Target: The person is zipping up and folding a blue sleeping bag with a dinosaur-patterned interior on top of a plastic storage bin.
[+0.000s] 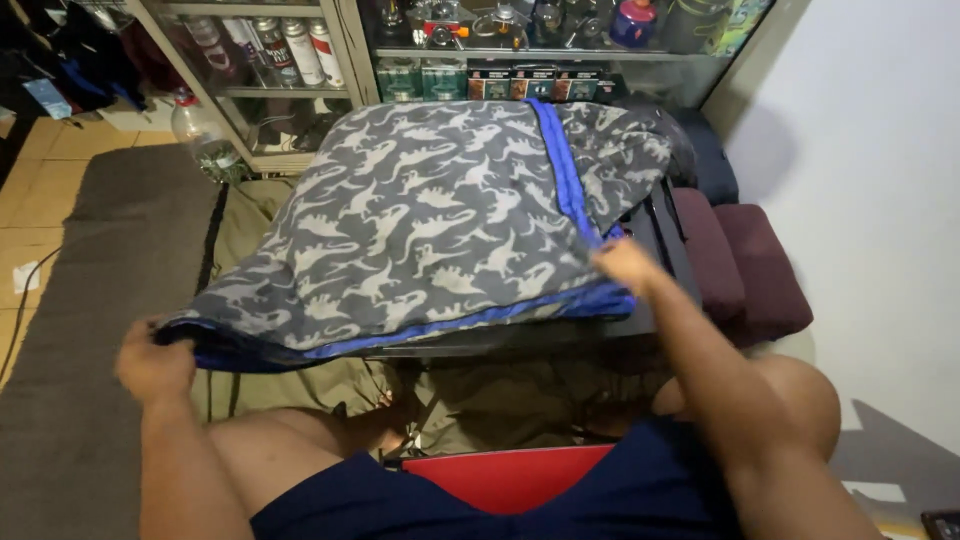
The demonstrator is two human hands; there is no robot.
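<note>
Glass cabinet (300, 60) behind; left hand (152, 362) and right hand (625, 264), fingers closed on dinosaur blanket (420, 220) edge.

Floor (40, 200): tan tiles, showing at the left edge and carrying a grey mat (90, 300) that is lying flat along it. An olive-green cloth (300, 385) is spreading beside the mat. A clear plastic bottle (200, 135) is standing at the mat's far end, near a glass cabinet (300, 80).

Single head cam, looking steeply down and forward, close over blanket (440, 220) and lap; cabinet (400, 60) beyond.
</note>
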